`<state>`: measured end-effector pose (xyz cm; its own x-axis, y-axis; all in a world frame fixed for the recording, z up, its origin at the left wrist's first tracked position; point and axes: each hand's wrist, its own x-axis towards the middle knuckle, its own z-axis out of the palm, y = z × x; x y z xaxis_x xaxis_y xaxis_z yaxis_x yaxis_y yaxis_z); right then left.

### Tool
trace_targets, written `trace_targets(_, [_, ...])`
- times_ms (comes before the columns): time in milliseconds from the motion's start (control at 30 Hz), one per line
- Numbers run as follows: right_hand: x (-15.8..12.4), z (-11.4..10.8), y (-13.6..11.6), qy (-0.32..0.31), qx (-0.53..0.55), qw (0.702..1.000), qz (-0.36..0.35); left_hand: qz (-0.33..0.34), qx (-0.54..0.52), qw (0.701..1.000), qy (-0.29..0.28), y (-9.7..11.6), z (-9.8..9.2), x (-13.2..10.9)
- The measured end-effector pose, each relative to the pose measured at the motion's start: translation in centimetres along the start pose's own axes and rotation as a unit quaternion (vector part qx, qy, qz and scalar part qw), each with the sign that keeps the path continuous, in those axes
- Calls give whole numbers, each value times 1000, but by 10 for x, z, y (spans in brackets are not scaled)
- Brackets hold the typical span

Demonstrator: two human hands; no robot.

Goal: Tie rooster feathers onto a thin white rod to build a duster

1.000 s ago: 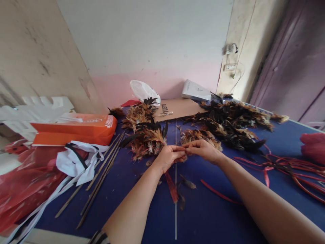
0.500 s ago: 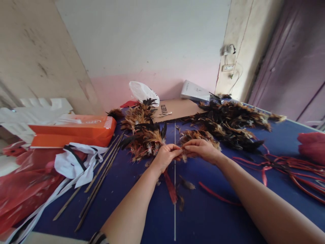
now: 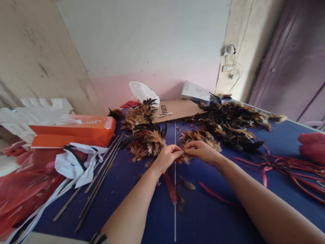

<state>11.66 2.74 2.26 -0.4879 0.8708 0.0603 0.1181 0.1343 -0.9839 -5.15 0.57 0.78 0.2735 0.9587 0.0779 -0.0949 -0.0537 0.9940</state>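
My left hand (image 3: 167, 156) and my right hand (image 3: 199, 151) meet over the middle of the blue table (image 3: 203, 220), fingertips closed in a pinch. Whatever is between them is too small and too covered to name. Beneath my left hand a flat red strip (image 3: 170, 188) runs toward me; I cannot tell if it is held. Brown feathers (image 3: 198, 136) bunch up right behind my right hand. Left of them is a heap of brown and black feathers (image 3: 147, 144), close to my left fingers. A few loose feathers (image 3: 187, 183) lie in front of the hands.
Thin sticks (image 3: 99, 183), an orange bag (image 3: 73, 134) and white cloth (image 3: 73, 162) lie at left. Behind are cardboard (image 3: 180, 108) and a white box (image 3: 194, 91). More dark feathers (image 3: 233, 118) spread at right, with tangled red strips (image 3: 284, 166) nearer.
Both hands stay nearly in place. The fingertips shift very slightly to the right, still pinched together.
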Motion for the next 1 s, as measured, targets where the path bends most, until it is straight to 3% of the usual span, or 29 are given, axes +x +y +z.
trace_targets(233, [2,-2,7,-5,60,998,11,-12,-27,1000,2,0,-2,0])
trace_targets(467, [-1,0,4,-4,21,1000,21,4,-28,1000,-6,-2,-2,1])
trace_targets(633, [-1,0,2,-47,48,998,0,6,-36,999,-16,-2,0,0])
trace_targets(800, [-2,-1,5,-61,109,992,-10,-46,-97,994,-20,-2,-2,0])
trace_targets(1000, [-3,-6,4,-108,36,991,-64,-132,-175,976,-2,-2,-5,2])
